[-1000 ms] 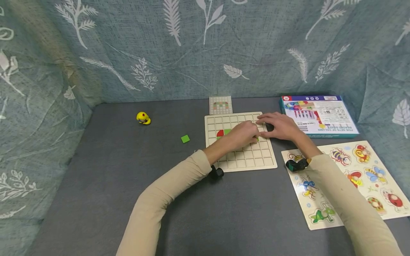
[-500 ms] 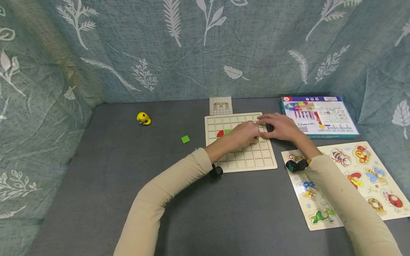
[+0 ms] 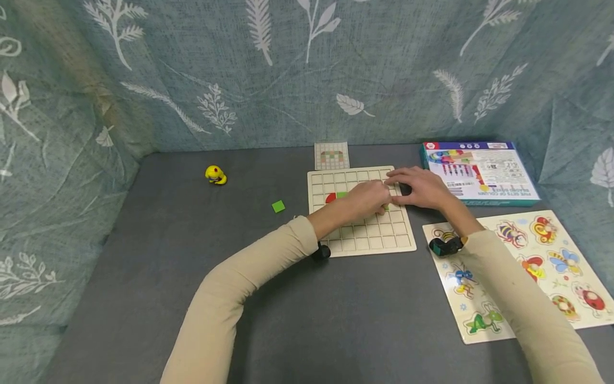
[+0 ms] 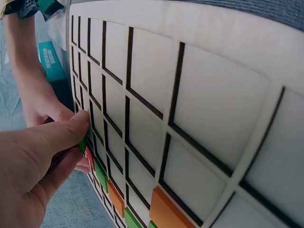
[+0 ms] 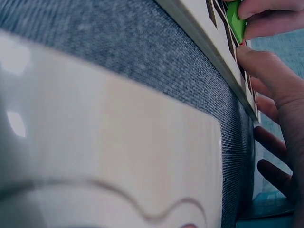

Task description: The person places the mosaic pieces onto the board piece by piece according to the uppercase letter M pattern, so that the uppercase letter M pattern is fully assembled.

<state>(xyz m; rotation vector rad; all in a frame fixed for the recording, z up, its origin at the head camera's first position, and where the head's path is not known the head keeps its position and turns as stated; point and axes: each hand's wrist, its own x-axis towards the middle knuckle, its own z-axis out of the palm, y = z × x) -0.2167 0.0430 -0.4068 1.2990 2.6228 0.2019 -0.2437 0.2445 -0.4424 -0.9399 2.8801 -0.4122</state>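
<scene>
A wooden grid board (image 3: 362, 242) lies mid-table, its squares marked by dark grooves. My left hand (image 3: 366, 200) reaches over its right half and pinches a green tile (image 5: 234, 21) between thumb and fingers, close over the grid. Much of that tile is hidden by the fingers. Right at the board's right edge is my right hand (image 3: 417, 188), fingers spread and relaxed, its thumb tip beside the green tile. On the board sit a red rounded tile (image 3: 330, 198), a green tile (image 3: 341, 195) and, in the left wrist view, an orange tile (image 4: 168, 209); my left hand covers others from above.
One loose green square (image 3: 278, 206) lies left of the board. Behind it is a pattern card (image 3: 332, 156). A yellow toy (image 3: 216, 174) sits far left. To the right are a flat box (image 3: 484, 173) and an insect puzzle board (image 3: 547, 280), under my right forearm.
Both hands keep nearly the same place on the board. My left forearm has swung slightly to the left, and the head view has shifted a little.
</scene>
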